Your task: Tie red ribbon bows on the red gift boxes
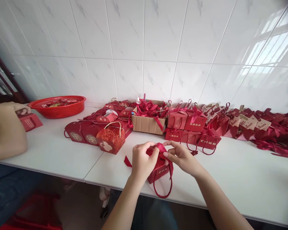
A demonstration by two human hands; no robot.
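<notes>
A small red gift box (158, 172) with a twisted cord handle (163, 195) stands near the front edge of the white table, right in front of me. Across its top runs a red satin ribbon (161, 148), looped and bunched. My left hand (145, 157) pinches the ribbon from the left, thumb against fingers. From the right, my right hand (180, 157) grips the same ribbon between thumb and fingertips. One loose ribbon end (127, 161) sticks out left of my left hand. My hands hide much of the box's top.
A cardboard box (146, 124) heaped with red ribbons stands behind my hands. Red gift boxes (80, 132) sit left of it, and more (194, 123) are stacked to the right. A red basin (60, 111) is farther left, beside another person's arm (11, 131).
</notes>
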